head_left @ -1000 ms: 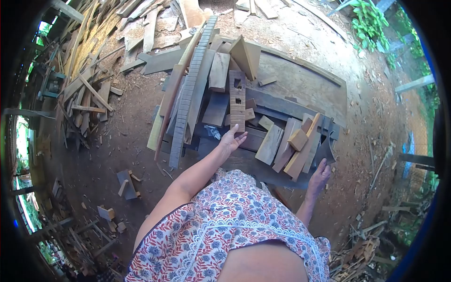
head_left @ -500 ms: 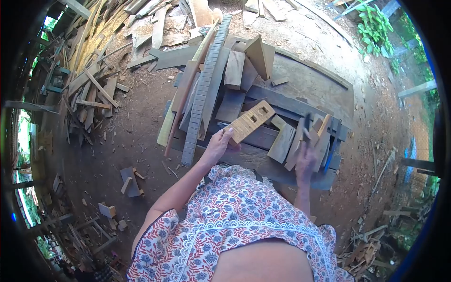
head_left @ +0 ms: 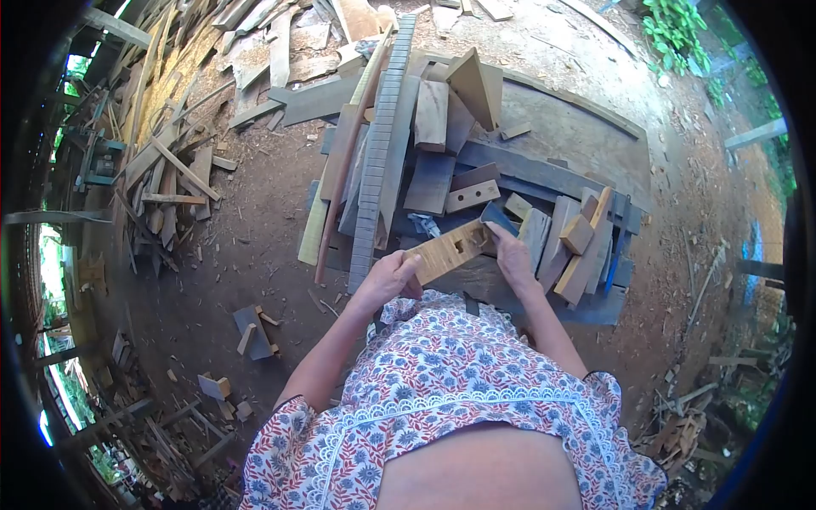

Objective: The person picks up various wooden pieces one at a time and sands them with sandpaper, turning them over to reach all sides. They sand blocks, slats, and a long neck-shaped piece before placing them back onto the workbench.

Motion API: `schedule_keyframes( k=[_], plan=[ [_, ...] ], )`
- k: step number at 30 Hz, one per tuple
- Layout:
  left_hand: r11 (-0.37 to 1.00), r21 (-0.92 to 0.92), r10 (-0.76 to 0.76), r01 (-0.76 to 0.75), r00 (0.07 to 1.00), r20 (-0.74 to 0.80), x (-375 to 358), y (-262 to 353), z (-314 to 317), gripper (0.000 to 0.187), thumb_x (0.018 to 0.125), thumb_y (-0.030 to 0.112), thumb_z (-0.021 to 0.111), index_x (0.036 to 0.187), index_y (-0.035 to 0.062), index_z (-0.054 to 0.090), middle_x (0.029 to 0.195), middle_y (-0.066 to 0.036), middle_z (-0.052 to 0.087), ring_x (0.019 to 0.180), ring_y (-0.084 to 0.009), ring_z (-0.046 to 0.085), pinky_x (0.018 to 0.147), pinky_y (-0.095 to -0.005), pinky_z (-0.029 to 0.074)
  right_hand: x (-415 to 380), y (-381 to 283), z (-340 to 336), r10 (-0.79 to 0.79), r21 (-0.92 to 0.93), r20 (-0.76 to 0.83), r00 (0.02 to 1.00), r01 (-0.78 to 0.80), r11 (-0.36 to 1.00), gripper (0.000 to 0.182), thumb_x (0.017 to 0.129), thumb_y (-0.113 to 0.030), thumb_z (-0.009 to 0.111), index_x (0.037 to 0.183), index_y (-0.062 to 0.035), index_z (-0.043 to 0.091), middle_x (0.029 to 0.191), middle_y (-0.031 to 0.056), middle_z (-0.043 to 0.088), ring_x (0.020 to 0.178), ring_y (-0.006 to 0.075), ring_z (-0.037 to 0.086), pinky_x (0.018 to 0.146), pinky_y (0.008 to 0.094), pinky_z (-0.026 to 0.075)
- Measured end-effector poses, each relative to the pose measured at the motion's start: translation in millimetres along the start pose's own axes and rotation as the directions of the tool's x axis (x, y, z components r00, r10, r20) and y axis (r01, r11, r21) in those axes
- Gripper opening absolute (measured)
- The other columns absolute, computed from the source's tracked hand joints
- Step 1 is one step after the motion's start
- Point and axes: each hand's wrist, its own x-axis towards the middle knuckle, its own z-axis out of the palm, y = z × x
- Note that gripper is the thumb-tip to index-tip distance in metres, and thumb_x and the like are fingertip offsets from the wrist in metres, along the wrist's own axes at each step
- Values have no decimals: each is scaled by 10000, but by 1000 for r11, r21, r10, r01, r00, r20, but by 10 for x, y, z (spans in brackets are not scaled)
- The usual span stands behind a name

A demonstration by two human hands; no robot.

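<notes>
Dirt ground (head_left: pixel 263 212) strewn with chips and offcuts surrounds the work area. To the left lies a heap of scrap timber (head_left: pixel 174 183), stacked at loose angles. In front of the person is a low work surface loaded with lumber; a broad flat board (head_left: pixel 569 140) covers its far right portion. The person wears a floral-print garment (head_left: pixel 459 365) with lace trim.

A long grey strip with crosswise lines (head_left: pixel 382 144) runs away from the person along the left edge of the stack, beside several planks. A wedge-shaped timber piece (head_left: pixel 476 89) stands at the far side. Nearer, a small wooden block (head_left: pixel 576 235) rests on slanting boards at right.

The work in hand is a light brown mortised wooden block (head_left: pixel 442 255), held above the near edge of the work surface, tilted with its right end farther from the person. Two cut openings show toward that end.

Left hand (head_left: pixel 394 277): closed around the block's near left end, thumb on top. Right hand (head_left: pixel 512 259): at the opposite end, fingers closed on a dark, sheet-like piece (head_left: pixel 500 218) whose material cannot be determined; whether these fingers also press the block cannot be told
</notes>
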Motion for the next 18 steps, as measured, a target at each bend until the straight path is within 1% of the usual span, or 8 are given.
schedule_keyframes(
  k=[2,4,8,9,13,15,17,18],
  plan=[
    [995,97,-23,23,1000,-8,23,-10,26,415,952,341,425,1067,-50,504,825,-118,608,724,-170,646,688,-305,545,-40,-241,-119,-151,73,-26,988,153,986,360,842,30,498,1177,-86,565,1202,149,573,1126,277,549,931,337,468],
    [905,413,144,-104,987,-68,108,-30,49,440,922,376,454,912,-59,522,736,-170,644,656,-203,658,613,-331,526,-153,-676,-139,-300,159,12,954,294,942,390,827,64,472,1181,-78,557,1192,144,578,1100,283,561,921,348,477],
    [913,405,94,-48,991,-94,92,115,115,434,906,371,474,856,-57,525,734,-190,638,662,-233,660,639,-356,512,-209,-757,125,-541,168,-43,840,540,825,399,831,64,456,1186,-92,551,1192,136,576,1050,293,584,884,358,498],
    [884,462,126,-69,988,-93,94,117,114,428,900,368,481,848,-56,518,734,-198,635,661,-248,659,647,-359,511,-168,-607,186,-540,166,-43,841,539,826,399,831,64,456,1186,-92,551,1192,136,576,1050,293,584,884,358,498],
    [801,593,142,-86,989,-47,16,214,149,385,883,349,502,844,-34,503,737,-223,629,698,-322,652,685,-397,506,54,59,130,71,-30,-39,997,-72,997,318,864,-31,486,1166,-95,564,1128,149,604,982,311,608,807,377,518],
    [703,698,205,-134,979,-19,-13,227,181,351,872,321,517,869,-29,494,760,-231,627,733,-350,641,706,-422,497,49,50,48,20,-40,-145,989,-26,999,297,869,-40,491,1150,-91,572,1099,144,618,936,315,624,750,392,524],
    [585,791,258,-179,966,28,-48,211,207,322,861,293,532,894,-24,485,782,-238,626,767,-378,631,726,-447,488,-37,-417,-236,-248,40,-148,957,257,966,292,873,-47,499,1154,-88,566,1098,138,621,930,307,629,741,376,528],
    [538,813,292,-222,954,67,-58,206,222,295,848,261,542,909,-18,471,807,-239,622,796,-392,617,738,-468,476,-134,-647,-321,-252,41,-2,968,251,967,306,867,-22,489,1156,-91,564,1106,128,622,979,286,619,795,348,525]
  ],
)
